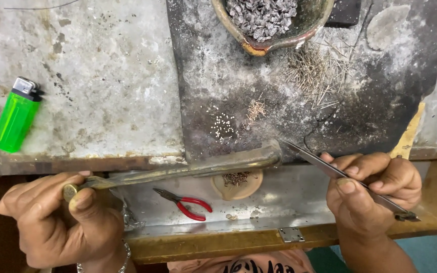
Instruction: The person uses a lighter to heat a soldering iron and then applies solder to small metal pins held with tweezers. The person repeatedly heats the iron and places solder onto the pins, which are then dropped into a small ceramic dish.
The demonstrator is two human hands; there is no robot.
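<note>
My left hand (59,217) grips the near end of a long tarnished brass blowpipe (188,169) whose bent tip reaches the edge of a blackened soldering slab (380,96). My right hand (375,189) pinches long steel tweezers (330,167), their points aimed at the slab's front edge beside the pipe's tip. On the slab lie a small cluster of tiny white beads (223,125), a little heap of short brownish wire bits (255,109) and a spread of thin metal pins (317,73).
A ceramic bowl (307,28) filled with grey metal pieces stands at the slab's far edge. A green lighter (15,117) lies at the far left on the pale worn board. Red-handled pliers (188,203) and a small round dish (238,183) sit in the metal tray below.
</note>
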